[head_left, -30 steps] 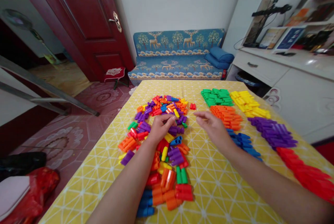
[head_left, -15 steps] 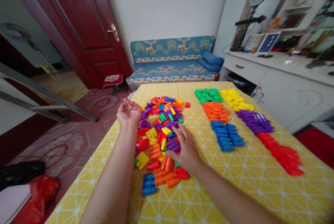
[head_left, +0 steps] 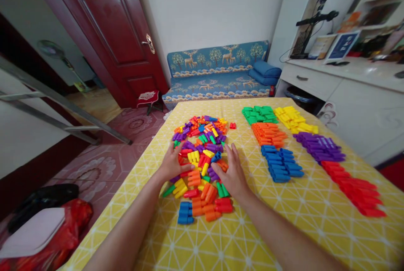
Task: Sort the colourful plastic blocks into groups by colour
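Observation:
A loose heap of mixed-colour plastic building pieces (head_left: 194,156), bullet-shaped and many joined side by side, covers the middle left of the table. At its left edge is my left hand (head_left: 173,162), fingers apart, thumb over the pieces. My right hand (head_left: 232,174) spreads its fingers along the right edge, nearest some purple pieces (head_left: 213,174). Neither hand is closed on a piece. Farther right lie single-colour groups: green (head_left: 259,114), yellow (head_left: 295,119), orange (head_left: 269,134), blue (head_left: 280,164), purple (head_left: 319,147) and red (head_left: 352,188).
The table has a yellow patterned cloth (head_left: 214,248). Behind it stands a blue sofa (head_left: 217,71). A white cabinet (head_left: 362,115) is at the right, a metal ladder-like frame (head_left: 59,107) at the left. Red and black bags (head_left: 78,224) lie on the floor at lower left.
My left hand has come down from above the heap's left edge, turning from palm up to palm inward over the pieces. My right hand stays at the right edge. The view has shifted slightly left.

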The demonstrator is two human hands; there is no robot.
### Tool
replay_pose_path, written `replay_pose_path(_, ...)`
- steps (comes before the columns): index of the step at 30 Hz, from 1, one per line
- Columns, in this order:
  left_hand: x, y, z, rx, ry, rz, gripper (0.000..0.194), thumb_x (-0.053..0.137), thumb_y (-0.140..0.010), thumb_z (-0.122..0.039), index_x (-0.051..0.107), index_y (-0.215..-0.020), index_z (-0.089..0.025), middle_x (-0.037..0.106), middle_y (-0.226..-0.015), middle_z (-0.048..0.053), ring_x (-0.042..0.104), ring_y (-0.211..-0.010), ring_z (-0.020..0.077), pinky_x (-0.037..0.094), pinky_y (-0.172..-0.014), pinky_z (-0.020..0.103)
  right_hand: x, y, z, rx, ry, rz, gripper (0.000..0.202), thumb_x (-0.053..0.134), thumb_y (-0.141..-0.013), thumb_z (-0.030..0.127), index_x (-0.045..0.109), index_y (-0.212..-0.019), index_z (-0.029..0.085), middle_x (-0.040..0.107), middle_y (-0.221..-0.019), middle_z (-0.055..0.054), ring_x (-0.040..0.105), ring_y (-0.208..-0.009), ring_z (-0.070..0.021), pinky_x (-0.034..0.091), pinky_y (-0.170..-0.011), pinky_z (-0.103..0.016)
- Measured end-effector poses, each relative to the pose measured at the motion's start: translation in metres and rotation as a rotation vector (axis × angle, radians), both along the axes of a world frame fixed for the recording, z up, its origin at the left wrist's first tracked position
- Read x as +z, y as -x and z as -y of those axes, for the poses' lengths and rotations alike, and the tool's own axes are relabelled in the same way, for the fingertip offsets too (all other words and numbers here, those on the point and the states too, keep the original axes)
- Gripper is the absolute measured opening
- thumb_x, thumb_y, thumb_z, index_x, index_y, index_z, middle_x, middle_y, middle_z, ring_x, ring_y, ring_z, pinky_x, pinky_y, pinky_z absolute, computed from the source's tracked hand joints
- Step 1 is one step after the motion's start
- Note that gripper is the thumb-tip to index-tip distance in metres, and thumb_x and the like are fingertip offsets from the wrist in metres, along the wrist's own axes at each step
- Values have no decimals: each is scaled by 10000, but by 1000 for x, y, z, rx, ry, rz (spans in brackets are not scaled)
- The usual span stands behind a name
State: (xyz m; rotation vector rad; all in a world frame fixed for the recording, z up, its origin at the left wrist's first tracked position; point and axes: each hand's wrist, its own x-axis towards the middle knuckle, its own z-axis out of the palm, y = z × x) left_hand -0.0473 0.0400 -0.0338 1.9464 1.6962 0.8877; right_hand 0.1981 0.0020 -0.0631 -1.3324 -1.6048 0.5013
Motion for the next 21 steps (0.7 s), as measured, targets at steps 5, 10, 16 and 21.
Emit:
replay_pose_path(5,0,-39,-31,-109,16,-41,1091,861,-493,-525,413,-1440,-222,179,-1571,203,182,-1437,434,272,-1128,538,-2,-4,-15,-14,18,-35,770,556,-848,483,262,-1491,179,140,-1584,-170,123,-1472,-286,221,-1163,-515)
replay_pose_path(10,-4,-55,-70,-22,-15,37,913,850,-550,-501,525,-1354,-217,282,-1544,190,269,-1416,408,276,-1130,516,-4,-5,-57,-30,-13,-19,757,562,-832,423,289,-1482,148,152,-1580,-180,134,-1468,-303,225,-1156,-530)
replay_pose_path(16,-9,-57,-78,50,-178,264,479,647,-830,-406,612,-1257,-192,569,-1349,126,464,-1318,281,337,-1118,436,7,6,-95,14,66,-25,791,685,-731,446,439,-1420,144,291,-1545,-154,202,-1448,-325,199,-1171,-514)
replay_pose_path(21,-3,-53,-69,-13,-255,317,380,562,-887,-422,668,-1187,-214,629,-1287,87,514,-1270,267,351,-1111,445,15,10,-87,335,-31,-368,409,501,-900,443,634,-1217,222,636,-1263,-72,570,-1201,-227,425,-1044,-414)
